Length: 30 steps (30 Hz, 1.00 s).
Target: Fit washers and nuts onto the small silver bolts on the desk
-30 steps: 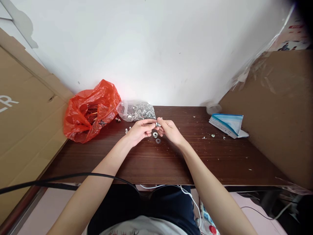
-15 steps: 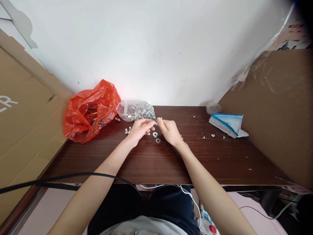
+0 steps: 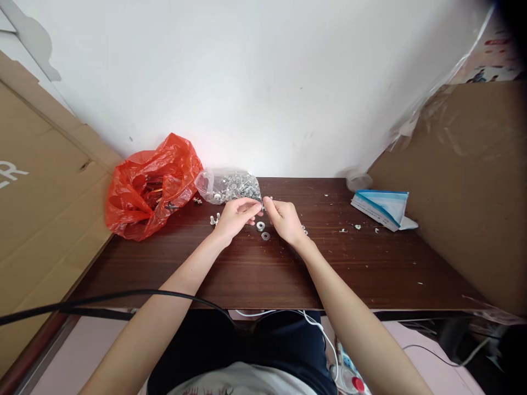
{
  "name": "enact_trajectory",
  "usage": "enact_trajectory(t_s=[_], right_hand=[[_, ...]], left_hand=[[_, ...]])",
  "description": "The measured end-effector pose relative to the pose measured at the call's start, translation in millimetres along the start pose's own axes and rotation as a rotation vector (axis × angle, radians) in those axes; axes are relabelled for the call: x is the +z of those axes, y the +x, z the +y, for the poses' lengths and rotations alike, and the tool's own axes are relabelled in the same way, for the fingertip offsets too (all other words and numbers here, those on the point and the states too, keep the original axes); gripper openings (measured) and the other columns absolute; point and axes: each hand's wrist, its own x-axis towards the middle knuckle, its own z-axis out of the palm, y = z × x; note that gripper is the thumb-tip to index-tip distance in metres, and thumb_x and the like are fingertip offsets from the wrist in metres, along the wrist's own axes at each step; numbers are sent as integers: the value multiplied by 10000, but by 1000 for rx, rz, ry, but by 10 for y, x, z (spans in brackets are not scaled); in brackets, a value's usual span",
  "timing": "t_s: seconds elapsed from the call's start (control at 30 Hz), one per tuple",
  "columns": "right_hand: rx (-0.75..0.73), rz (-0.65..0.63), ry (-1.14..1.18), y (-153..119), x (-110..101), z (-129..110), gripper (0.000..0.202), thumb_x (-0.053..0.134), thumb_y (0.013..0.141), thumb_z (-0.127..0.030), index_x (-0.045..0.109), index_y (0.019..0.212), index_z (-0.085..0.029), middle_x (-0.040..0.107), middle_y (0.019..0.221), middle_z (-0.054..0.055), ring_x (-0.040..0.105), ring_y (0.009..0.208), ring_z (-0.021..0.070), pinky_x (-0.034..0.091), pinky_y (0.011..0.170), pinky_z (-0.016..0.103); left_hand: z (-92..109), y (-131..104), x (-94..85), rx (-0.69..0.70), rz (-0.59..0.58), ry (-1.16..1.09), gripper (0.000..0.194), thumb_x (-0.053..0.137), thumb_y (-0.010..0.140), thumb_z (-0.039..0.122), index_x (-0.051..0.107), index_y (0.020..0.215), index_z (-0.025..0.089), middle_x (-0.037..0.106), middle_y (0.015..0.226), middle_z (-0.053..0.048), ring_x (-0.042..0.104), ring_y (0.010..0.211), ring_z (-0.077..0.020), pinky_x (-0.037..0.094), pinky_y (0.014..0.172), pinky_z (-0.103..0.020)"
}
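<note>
Both my hands meet above the middle of the tabletop, fingertips closed in a pinch. Between them shows a small silvery bolt (image 3: 263,207), mostly hidden by the fingers. My left hand (image 3: 237,217) grips it from the left with thumb and forefinger. From the right, my right hand (image 3: 285,219) pinches the same part. A thick washer (image 3: 261,226) and a flat washer (image 3: 265,236) lie on the table just below the hands. Beside my left hand stand a few bolts (image 3: 215,219). Small nuts or washers (image 3: 304,230) show partly past my right hand.
A clear plastic bag (image 3: 230,185) of metal hardware lies behind my hands. Left of it sits an open red plastic bag (image 3: 154,181). On the right are a blue-and-white packet (image 3: 381,208), a clear cup (image 3: 359,180) and scraps. Cardboard (image 3: 461,181) borders the brown table (image 3: 370,274).
The fingers of my left hand have shifted slightly around the bolt, closing nearer to my right thumb. Things on the table stay where they were.
</note>
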Motion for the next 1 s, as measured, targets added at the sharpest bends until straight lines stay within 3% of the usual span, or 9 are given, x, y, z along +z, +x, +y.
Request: enact_trajectory(t_s=[0.17,0.33,0.47,0.63,0.8,1.0], right_hand=[[19,19,-8,2,6,2,610,290,934,-601,352,483,-195,415,455,-8,382,470,107,282,511,260],[15,4,10,7,11,13,600,308,939,-583,369,489,-191,423,461,-11,388,476,104,287,516,255],[29,12,-6,4,13,22,596,305,941,-574,349,485,-194,408,456,-13,375,468,103,276,512,259],[9,-25,17,-4,19,18,570,321,947,-553,420,522,-186,448,473,-10,412,483,111,297,528,254],[28,12,14,-2,9,16,587,309,943,-569,357,492,-196,417,458,-11,383,470,106,284,514,257],[16,-25,27,-2,20,22,570,335,944,-550,413,511,-188,440,474,-12,406,482,109,296,525,254]], left_hand=[[-6,-2,8,101,-4,-12,296,742,694,314,666,931,155,651,917,-52,584,795,-135,494,624,-240],[-15,6,-3,50,-12,36,281,710,732,367,660,871,128,636,784,-41,562,700,-115,474,600,-236],[-17,12,-17,111,-13,6,253,731,705,302,667,896,148,635,874,-36,555,728,-108,472,611,-228],[-40,15,-29,16,-26,46,285,686,764,391,654,843,120,636,753,-45,519,616,-89,417,550,-223],[-34,8,-18,90,-51,45,320,720,738,347,657,995,167,653,817,-31,473,561,-66,374,511,-214],[-40,16,-6,47,-7,36,298,703,744,407,658,846,131,628,689,-38,473,556,-79,329,473,-204]])
